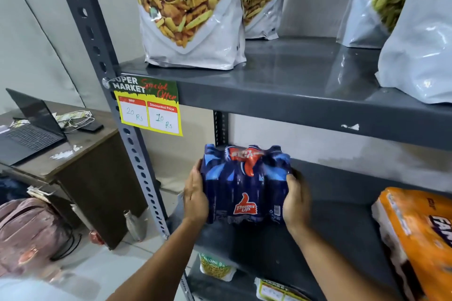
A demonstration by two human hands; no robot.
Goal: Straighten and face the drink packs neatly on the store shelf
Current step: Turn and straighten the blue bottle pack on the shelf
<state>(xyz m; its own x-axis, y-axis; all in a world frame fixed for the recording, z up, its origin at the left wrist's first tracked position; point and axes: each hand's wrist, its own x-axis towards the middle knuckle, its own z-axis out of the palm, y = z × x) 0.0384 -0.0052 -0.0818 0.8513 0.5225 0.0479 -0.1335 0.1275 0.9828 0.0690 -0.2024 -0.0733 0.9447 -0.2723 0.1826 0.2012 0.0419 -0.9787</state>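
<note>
A dark blue shrink-wrapped Thums Up drink pack (244, 186) stands at the left end of the middle grey shelf (342, 227), its logo facing me. My left hand (194, 197) presses flat against its left side. Wrapped around the pack's right side is my right hand (296, 199). The two hands clamp the pack between them. An orange Fanta drink pack (415, 234) lies tilted at the shelf's right edge, partly cut off by the frame.
Large snack bags (190, 12) stand on the upper shelf (293, 80). A price tag (149, 107) hangs on the grey upright (137, 159). A wooden desk with a laptop (29, 129) and a pink backpack (29, 232) are at left. Small snack packets (215, 267) lie on the lower shelf.
</note>
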